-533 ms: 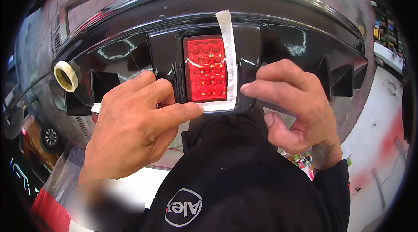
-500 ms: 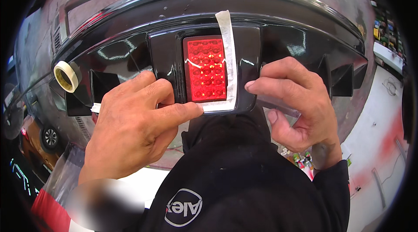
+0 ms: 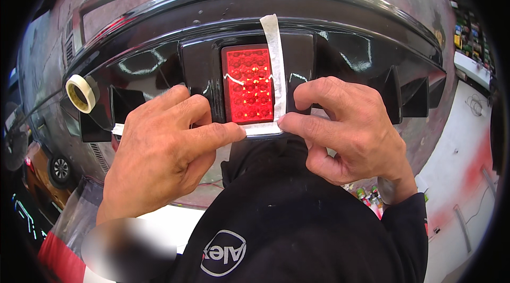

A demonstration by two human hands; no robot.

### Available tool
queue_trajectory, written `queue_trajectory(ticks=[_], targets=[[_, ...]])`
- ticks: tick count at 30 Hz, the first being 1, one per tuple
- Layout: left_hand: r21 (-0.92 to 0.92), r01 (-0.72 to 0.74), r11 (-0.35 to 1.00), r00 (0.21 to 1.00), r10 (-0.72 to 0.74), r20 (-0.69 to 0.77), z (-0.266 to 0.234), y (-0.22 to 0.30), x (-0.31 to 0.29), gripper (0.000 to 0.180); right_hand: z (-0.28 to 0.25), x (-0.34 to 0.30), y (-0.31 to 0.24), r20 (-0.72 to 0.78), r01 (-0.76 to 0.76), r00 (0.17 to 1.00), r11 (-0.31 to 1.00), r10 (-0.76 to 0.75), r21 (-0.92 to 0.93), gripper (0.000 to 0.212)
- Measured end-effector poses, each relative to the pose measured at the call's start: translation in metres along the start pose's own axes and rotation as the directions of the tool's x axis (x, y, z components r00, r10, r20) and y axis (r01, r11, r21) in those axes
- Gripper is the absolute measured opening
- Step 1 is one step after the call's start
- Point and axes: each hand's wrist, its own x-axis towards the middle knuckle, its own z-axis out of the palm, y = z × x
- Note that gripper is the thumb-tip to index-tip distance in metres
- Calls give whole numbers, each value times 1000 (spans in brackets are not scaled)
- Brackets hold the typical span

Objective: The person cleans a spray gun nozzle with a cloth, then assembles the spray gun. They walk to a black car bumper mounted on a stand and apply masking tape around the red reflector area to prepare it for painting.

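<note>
A red rectangular light (image 3: 248, 86) is set in a glossy black bumper panel (image 3: 199, 60). A strip of white masking tape (image 3: 277, 65) runs down its right side, its top end sticking up past the housing. Another tape strip (image 3: 260, 129) lies along the lower edge and meets it at the corner. My left hand (image 3: 164, 147) is closed over the lower strip, one fingertip pressing it beside the light's lower left corner; the tape's far end shows left of the hand. My right hand (image 3: 350, 129), fingers curled, presses a fingertip on the tape at the lower right corner.
A roll of masking tape (image 3: 81, 94) rests on the bumper's left part. Black fins (image 3: 399, 94) jut out at the right. My dark-clothed body (image 3: 276, 203) is close below the panel. A car wheel (image 3: 61, 168) shows at the lower left.
My right hand has moved left from the housing's right edge, and its fingertip now touches the tape corner. The left hand stays nearly in place.
</note>
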Motion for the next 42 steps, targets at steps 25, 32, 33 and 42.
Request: queue_trajectory(ticks=[25, 32, 33, 42], targets=[[-83, 78, 993, 997, -79, -12, 3, 5, -9, 50, -6, 0, -3, 82, 40, 996, 996, -33, -77, 57], [-87, 67, 994, 997, -69, -19, 4, 3, -8, 49, -4, -2, -4, 91, 17, 996, 994, -7, -110, 57], [-84, 67, 994, 997, -69, -18, 4, 2, -9, 49, -3, -2, -4, 86, 19, 996, 993, -9, -115, 56], [-97, 64, 993, 997, -67, -25, 6, 0, -9, 47, -2, 2, -10, 77, 39, 997, 992, -30, -123, 50]])
